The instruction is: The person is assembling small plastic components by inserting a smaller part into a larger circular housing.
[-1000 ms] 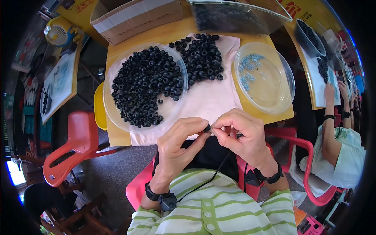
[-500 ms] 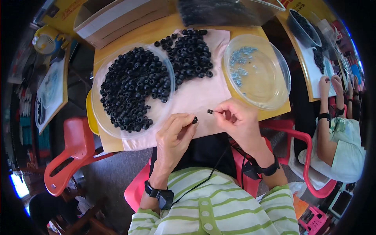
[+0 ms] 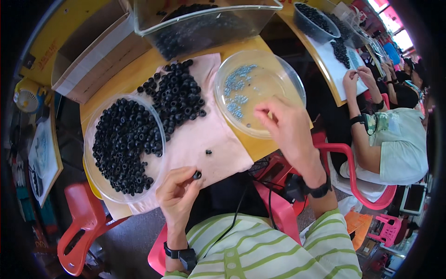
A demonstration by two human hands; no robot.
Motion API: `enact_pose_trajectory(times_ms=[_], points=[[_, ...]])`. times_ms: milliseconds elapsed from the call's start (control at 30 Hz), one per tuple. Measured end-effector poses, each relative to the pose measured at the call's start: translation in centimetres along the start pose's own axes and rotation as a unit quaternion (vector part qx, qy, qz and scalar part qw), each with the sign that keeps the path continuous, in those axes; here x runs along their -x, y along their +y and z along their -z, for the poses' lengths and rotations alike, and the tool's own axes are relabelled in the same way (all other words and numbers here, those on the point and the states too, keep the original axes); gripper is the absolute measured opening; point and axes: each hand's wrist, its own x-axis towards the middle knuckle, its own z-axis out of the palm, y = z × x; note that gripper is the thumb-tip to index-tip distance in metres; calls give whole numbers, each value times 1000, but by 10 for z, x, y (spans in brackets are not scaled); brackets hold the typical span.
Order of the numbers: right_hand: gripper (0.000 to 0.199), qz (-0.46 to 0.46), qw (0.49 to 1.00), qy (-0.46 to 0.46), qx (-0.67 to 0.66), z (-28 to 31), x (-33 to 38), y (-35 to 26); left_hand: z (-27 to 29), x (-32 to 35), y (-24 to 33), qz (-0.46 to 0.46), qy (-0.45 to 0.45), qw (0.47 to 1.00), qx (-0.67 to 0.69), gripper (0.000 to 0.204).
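Observation:
My left hand [image 3: 175, 190] is at the cloth's near edge, with a black bead-like piece [image 3: 197, 175] that has a hole in it pinched between thumb and forefinger. A smaller black piece [image 3: 208, 152] lies loose on the pale pink cloth [image 3: 223, 160] just beyond. My right hand [image 3: 285, 128] hovers over the near right side of a clear round bowl [image 3: 301, 88], fingers curled, a gap showing between thumb and forefinger. Small blue-grey pieces [image 3: 236, 99] are scattered in that bowl. Many black bead-like pieces [image 3: 123, 144] fill a clear round tub [image 3: 89, 172] at left.
More black pieces [image 3: 179, 93] are heaped on the cloth. Behind stand a clear rectangular bin [image 3: 209, 31] and a cardboard box [image 3: 97, 56]. At right, another person [image 3: 395, 144] works at a second table [image 3: 320, 60]. A red chair [image 3: 81, 209] is at left.
My right hand has let go of the small black piece, now on the cloth, and moved over the bowl. My left hand keeps its piece. The view has shifted toward the right.

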Motion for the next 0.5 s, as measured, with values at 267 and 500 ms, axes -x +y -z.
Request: enact_pose_trajectory(times_ms=[267, 500], points=[[13, -31, 998, -52, -3, -5, -40, 60, -3, -1, 11, 32, -57, 991, 120, 22], [15, 66, 996, -54, 30, -17, -48, 58, -12, -6, 14, 21, -109, 987, 117, 23]])
